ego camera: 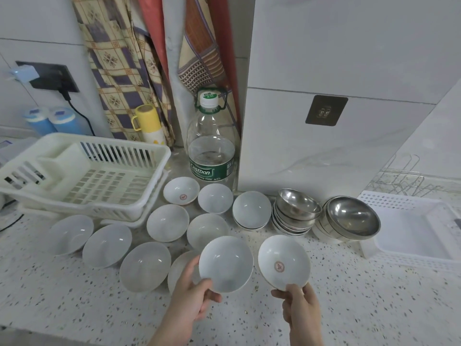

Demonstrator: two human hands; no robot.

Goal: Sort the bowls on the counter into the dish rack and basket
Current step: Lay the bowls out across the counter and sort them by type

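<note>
Bowls pinched by the rim, plain bowl [225, 264] in left hand [192, 293], marked bowl [284, 265] in right hand [299, 308], low centre above the worktop [349, 308], could slip and chip the neighbours.

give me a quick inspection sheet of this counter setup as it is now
surface: speckled counter, dry as far as can be seen
job's things: white bowls spread loose; plain white bowl and white bowl with red mark held up; two steel bowl stacks on the right; dish rack and basket hold no bowls
clutter: water bottle, yellow flask, two blue containers
grippers: left hand pinches plain bowl's rim; right hand pinches marked bowl's rim
cables: black cord from wall socket, running behind the rack
surroundings: tiled wall, hanging cloths, wire rack
</note>
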